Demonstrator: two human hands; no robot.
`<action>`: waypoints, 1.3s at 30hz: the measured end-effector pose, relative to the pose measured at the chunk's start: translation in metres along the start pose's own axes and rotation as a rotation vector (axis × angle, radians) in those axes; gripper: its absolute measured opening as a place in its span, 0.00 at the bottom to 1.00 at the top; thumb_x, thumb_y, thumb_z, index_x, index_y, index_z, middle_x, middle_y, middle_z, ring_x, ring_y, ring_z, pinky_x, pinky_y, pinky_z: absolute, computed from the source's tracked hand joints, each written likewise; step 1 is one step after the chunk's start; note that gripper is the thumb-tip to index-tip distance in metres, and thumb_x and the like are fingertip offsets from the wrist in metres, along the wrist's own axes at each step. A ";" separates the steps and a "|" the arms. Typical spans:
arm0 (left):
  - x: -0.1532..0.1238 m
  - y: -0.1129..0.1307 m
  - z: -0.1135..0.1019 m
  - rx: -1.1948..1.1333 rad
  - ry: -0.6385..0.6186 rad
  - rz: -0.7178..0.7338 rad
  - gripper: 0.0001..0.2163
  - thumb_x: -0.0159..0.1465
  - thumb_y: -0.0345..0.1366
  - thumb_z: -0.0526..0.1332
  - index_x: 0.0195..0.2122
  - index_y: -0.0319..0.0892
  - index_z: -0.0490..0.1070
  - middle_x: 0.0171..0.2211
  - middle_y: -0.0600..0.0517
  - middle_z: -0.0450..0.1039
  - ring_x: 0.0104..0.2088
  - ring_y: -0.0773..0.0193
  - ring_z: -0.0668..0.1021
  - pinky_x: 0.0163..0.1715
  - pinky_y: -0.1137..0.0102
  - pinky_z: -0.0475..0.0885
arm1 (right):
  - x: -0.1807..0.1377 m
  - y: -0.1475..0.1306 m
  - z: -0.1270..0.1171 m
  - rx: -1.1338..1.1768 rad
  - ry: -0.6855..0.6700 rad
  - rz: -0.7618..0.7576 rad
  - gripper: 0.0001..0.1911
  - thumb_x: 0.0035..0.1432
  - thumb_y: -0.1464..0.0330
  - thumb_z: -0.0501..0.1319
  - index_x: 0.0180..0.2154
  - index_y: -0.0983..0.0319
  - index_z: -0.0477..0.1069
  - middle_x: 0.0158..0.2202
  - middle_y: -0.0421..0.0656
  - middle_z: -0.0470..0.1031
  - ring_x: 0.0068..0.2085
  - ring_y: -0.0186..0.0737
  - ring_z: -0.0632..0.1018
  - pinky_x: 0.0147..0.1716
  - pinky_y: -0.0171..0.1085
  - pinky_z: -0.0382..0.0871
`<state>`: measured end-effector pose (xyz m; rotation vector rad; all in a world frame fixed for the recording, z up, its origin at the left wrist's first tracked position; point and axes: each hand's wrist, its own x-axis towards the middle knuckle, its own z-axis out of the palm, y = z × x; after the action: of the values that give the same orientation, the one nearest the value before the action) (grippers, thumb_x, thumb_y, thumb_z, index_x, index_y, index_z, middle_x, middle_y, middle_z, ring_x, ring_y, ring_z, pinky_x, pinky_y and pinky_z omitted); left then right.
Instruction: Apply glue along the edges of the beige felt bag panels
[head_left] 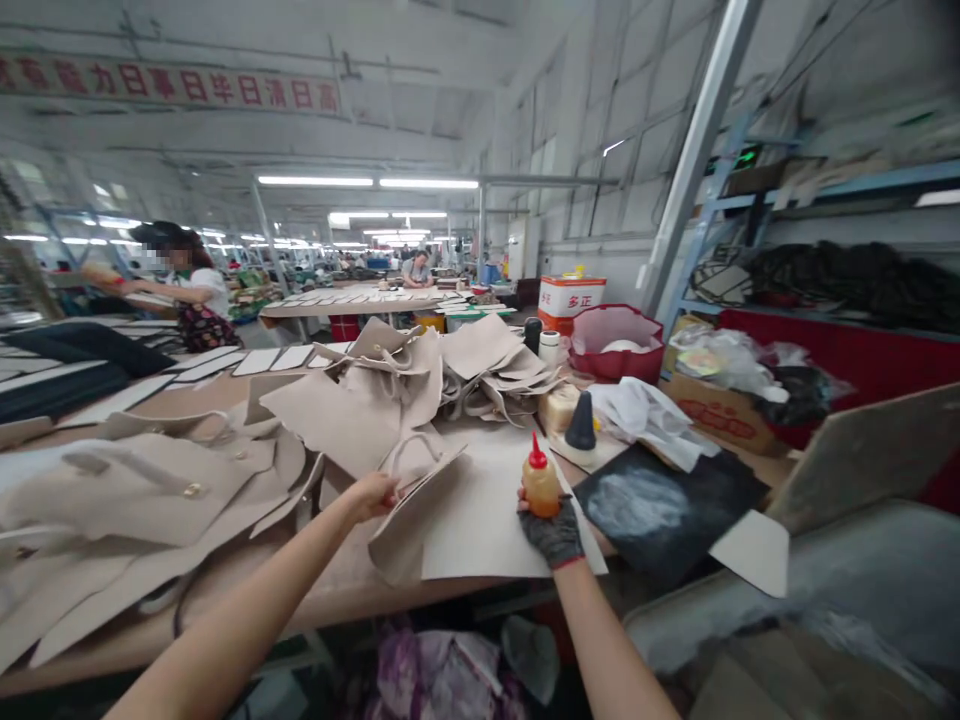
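Beside the left fingers (381, 489), which pinch its edge, a beige piece (414, 518) tilts on the counter (341, 585); right fingers (531, 520) wrap an upright bottle (541, 490). Positioning seems underway; next calls for a steady left pinch.

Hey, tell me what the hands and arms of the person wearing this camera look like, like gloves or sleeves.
The right hand wears a dark grey glove with a red band at the wrist; fingertips show past it. The left hand is gloveless. Neither the left forearm nor the right forearm shows a sleeve.
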<state>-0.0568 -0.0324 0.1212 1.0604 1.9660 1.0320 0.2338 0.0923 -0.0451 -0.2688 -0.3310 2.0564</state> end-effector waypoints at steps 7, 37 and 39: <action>-0.009 0.025 -0.007 0.514 0.239 0.375 0.14 0.67 0.36 0.52 0.51 0.41 0.70 0.54 0.43 0.70 0.58 0.52 0.68 0.61 0.57 0.58 | 0.005 0.002 0.004 0.030 0.078 0.021 0.12 0.54 0.62 0.66 0.37 0.62 0.72 0.29 0.43 0.79 0.29 0.40 0.80 0.25 0.35 0.74; 0.009 0.067 0.108 1.118 -0.131 0.798 0.13 0.64 0.28 0.53 0.46 0.45 0.73 0.54 0.45 0.69 0.56 0.55 0.68 0.59 0.60 0.58 | 0.004 0.004 0.002 0.062 0.029 -0.033 0.17 0.50 0.59 0.68 0.40 0.60 0.74 0.33 0.42 0.79 0.33 0.39 0.79 0.27 0.34 0.73; 0.008 0.028 0.120 1.108 -0.058 0.697 0.13 0.65 0.33 0.54 0.49 0.39 0.70 0.51 0.38 0.69 0.52 0.47 0.70 0.52 0.55 0.65 | 0.005 0.005 0.001 0.060 0.040 -0.031 0.17 0.50 0.59 0.68 0.40 0.61 0.74 0.32 0.43 0.79 0.33 0.39 0.79 0.27 0.34 0.73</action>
<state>0.0484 0.0234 0.0879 2.4347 2.1457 0.0741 0.2266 0.0942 -0.0458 -0.2660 -0.2466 2.0238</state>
